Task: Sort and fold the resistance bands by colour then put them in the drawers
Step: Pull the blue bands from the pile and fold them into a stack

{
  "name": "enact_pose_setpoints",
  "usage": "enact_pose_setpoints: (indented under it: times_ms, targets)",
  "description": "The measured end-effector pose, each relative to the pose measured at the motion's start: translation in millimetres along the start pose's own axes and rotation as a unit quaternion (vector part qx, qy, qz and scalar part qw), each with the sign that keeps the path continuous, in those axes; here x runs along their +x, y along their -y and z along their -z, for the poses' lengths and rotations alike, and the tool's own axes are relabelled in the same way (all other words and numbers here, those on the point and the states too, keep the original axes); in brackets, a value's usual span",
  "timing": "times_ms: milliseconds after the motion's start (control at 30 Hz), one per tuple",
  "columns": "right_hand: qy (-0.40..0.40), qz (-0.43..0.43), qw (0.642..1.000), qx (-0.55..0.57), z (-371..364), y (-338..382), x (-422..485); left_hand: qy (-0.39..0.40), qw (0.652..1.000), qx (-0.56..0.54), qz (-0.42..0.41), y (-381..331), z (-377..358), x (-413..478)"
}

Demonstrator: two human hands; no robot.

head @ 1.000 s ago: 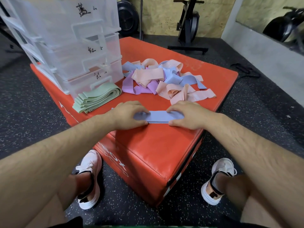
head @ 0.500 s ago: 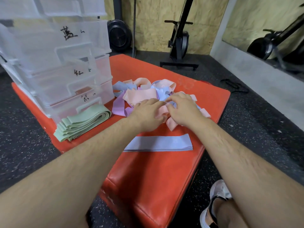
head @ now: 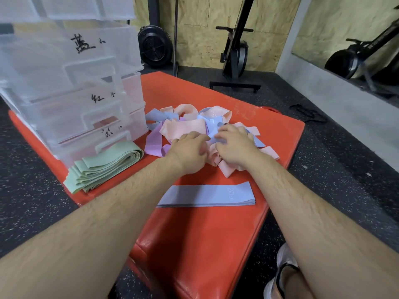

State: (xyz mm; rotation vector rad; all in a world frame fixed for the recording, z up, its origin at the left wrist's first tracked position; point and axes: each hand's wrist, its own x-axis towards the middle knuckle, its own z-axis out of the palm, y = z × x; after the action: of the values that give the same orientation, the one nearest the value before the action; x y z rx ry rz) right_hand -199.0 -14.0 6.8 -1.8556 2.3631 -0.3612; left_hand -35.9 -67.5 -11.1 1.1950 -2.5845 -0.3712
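two hands are sunk in the tangled pile of bands [head: 185, 128] at mid frame. the left hand [head: 190, 149] curls down over pink strips, and the right hand [head: 235, 145] has its fingertips on a loose blue band [head: 212, 135]; whether either one grips cannot be told. below them, between the forearms, a folded blue band [head: 205, 196] lies flat on the red box [head: 194, 244]. at left a stack of green bands [head: 103, 167] lies just in front of the lowest of the clear drawers [head: 75, 93]. a black fan [head: 154, 47] and an exercise machine [head: 235, 55] stand at the top, by the wall.
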Motion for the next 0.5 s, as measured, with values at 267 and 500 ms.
enact_pose_setpoints:
  times_ms: [267, 500]
  targets:
    - [0.032, -0.019, 0.999, -0.008, -11.4, 10.8, -3.9, -0.006, 1.0, -0.005, -0.006, 2.5, 1.9, -10.5]
    - [-0.043, 0.01, 0.998, 0.045, 3.7, 14.7, 4.5, -0.018, 1.0, 0.001, -0.007, 14.8, 3.3, -12.8]
